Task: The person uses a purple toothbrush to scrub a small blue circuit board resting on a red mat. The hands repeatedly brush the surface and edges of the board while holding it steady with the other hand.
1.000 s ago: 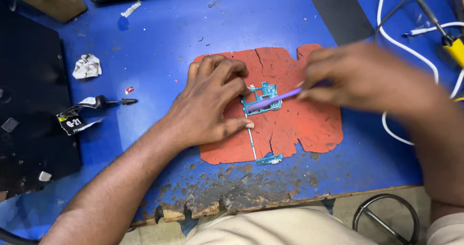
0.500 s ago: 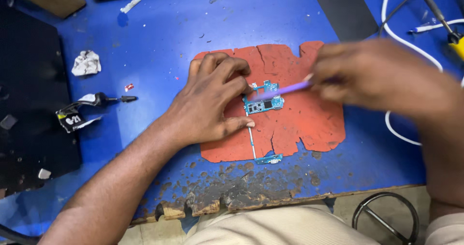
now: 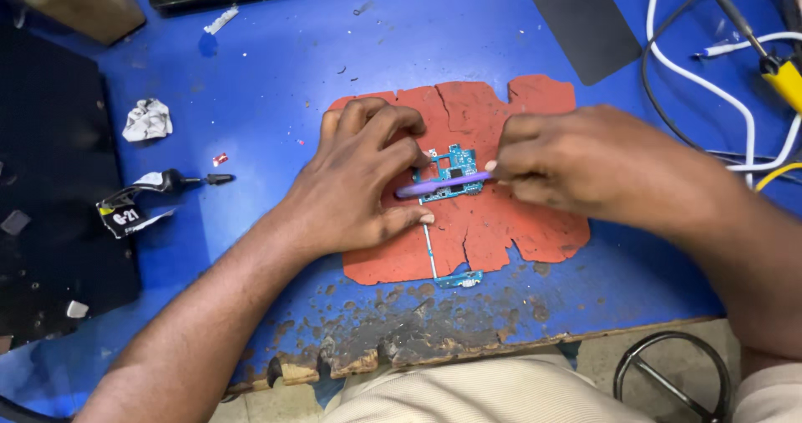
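Under your fingertips lies a small teal circuit board (image 3: pixel 455 172), flat on the cracked red mat (image 3: pixel 501 222), its face crowded with tiny metal parts. Your left fingers press its left edge; your right fingers sit just off its right edge. A slim purple tool (image 3: pixel 443 186) lies nearly level across the board's lower half, gripped at its right end by your right fingertips, its left tip reaching beneath your left fingers.
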